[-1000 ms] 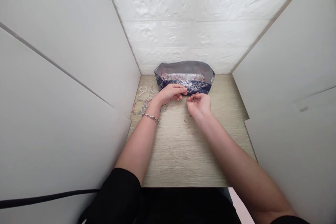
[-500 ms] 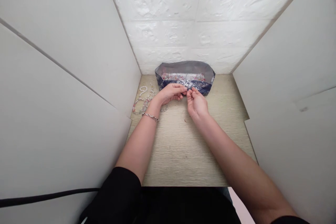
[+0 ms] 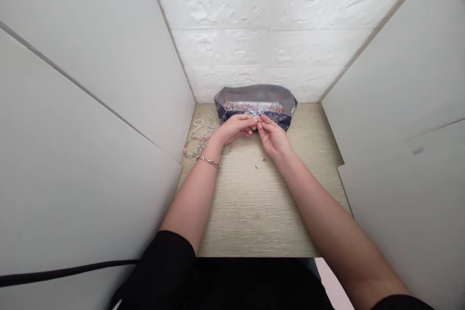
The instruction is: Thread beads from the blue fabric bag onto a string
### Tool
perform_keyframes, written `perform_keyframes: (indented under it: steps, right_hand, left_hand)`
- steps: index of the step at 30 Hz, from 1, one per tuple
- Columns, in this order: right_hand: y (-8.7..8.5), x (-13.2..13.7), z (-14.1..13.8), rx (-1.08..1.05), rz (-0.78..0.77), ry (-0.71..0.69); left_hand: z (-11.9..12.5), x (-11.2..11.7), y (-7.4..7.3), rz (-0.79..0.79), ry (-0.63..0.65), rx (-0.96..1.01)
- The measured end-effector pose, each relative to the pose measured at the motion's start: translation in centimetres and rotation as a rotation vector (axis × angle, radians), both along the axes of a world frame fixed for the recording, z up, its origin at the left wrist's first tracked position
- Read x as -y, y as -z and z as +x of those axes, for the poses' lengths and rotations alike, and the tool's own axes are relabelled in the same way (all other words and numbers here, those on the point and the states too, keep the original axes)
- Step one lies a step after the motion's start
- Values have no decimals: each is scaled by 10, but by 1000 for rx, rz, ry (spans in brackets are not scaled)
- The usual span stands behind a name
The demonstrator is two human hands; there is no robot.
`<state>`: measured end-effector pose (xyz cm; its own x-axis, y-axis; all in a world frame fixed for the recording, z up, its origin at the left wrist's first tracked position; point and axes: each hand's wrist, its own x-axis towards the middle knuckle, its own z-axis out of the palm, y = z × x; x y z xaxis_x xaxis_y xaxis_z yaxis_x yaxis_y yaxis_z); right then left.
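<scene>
My left hand (image 3: 237,129) and my right hand (image 3: 271,136) meet fingertip to fingertip at the front of a dark blue patterned fabric bag (image 3: 281,118). Both hands are closed in a pinch, and whatever lies between the fingertips is too small to make out. Inside the open bag, with its grey lining, many small pink, red and clear beads (image 3: 236,106) show beside something white. Left of my left hand, bead strands (image 3: 198,126) lie in loops, some white, some pink and clear; my wrist partly covers them.
A pale wood-grain tabletop (image 3: 254,213) bears small reddish bits (image 3: 256,167) near its middle. White panels (image 3: 90,131) rise close on both sides, and a white brick-pattern wall (image 3: 250,48) stands behind the bag. A black cable (image 3: 69,270) runs at lower left.
My right hand has shifted slightly right and turned, its fingertips still meeting those of my left hand. A reddish bit on the table by my right wrist now shows. My left hand stays nearly still.
</scene>
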<state>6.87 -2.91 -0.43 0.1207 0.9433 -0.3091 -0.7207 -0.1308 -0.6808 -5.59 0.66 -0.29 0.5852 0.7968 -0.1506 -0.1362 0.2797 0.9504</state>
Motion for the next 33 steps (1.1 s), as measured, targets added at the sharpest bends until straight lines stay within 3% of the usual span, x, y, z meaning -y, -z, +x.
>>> perform_keyframes:
  steps: [10,20,33]
  right_hand:
    - [5,-2,6,12,-6,-57]
    - [10,-2,3,18,66,-53]
    - [9,1,0,92,143,-130]
  left_hand:
    - [1,2,-3,4,7,-11]
    - [8,2,-5,115,-11,-212]
    - [8,0,-3,54,-42,-230]
